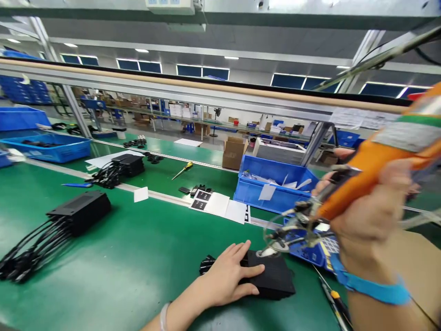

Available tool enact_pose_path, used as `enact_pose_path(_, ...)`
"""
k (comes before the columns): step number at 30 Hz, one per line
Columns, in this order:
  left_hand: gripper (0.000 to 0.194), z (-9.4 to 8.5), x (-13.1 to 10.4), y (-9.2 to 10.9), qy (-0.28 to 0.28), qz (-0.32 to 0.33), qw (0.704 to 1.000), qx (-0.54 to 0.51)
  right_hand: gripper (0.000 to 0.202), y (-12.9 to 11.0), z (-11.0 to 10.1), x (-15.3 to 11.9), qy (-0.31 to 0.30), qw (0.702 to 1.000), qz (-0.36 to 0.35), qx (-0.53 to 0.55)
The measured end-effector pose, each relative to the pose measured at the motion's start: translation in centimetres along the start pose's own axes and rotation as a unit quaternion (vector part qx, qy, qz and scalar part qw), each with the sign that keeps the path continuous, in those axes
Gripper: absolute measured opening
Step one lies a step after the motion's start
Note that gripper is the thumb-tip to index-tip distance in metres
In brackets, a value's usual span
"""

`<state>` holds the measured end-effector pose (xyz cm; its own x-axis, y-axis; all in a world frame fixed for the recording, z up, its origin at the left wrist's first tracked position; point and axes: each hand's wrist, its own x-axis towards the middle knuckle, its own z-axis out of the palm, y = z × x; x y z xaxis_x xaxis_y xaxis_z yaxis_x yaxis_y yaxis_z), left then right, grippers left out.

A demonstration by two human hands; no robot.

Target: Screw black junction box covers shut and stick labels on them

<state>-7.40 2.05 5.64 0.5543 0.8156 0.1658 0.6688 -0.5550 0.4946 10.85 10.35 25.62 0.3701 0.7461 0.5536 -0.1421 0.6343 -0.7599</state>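
At a green workbench (138, 257), a person's left hand (227, 276) lies spread on top of a black box (275, 278), while the right hand (370, 218) is wrapped around an orange tool (363, 161) whose tip is at or just above the box's upper face. The box sits on the near side of the bench, bundled cables (206, 264) at its left end. Its casing looks stiff and smooth, probably moderately heavy and apt to slide under pressure; its long sides seem the surest hold, with the cables, likely flexible, left unstrained
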Motion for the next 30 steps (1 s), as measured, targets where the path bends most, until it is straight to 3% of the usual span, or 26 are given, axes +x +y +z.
enact_pose_path(4, 0.058, -0.2, 0.1, 0.2, -0.03, -0.044, 0.998, 0.023, 0.057, 2.8, 1.8, -1.4, -0.091, 0.994, 0.051, 0.015)
enact_pose_path(10, 0.056, 0.1, 0.2, 0.2, -0.015, -0.033, 0.999, 0.021, 0.055, 6.2, 2.3, -3.6, -0.129, 0.988, 0.084, 0.021)
enact_pose_path(16, 0.056, 0.4, 0.2, -0.1, 0.001, -0.036, 0.999, 0.016, 0.054, 6.2, 2.0, -4.0, -0.126, 0.989, 0.081, -0.011)
enact_pose_path(25, 0.054, 0.2, 0.4, 0.0, -0.028, -0.047, 0.998, 0.01, 0.047, 7.0, 1.5, -4.5, -0.142, 0.984, 0.111, 0.009)
enact_pose_path(30, 0.055, 0.4, 0.5, -0.3, -0.018, -0.044, 0.999, 0.008, 0.042, 7.3, 1.7, -5.0, -0.142, 0.984, 0.109, 0.024)
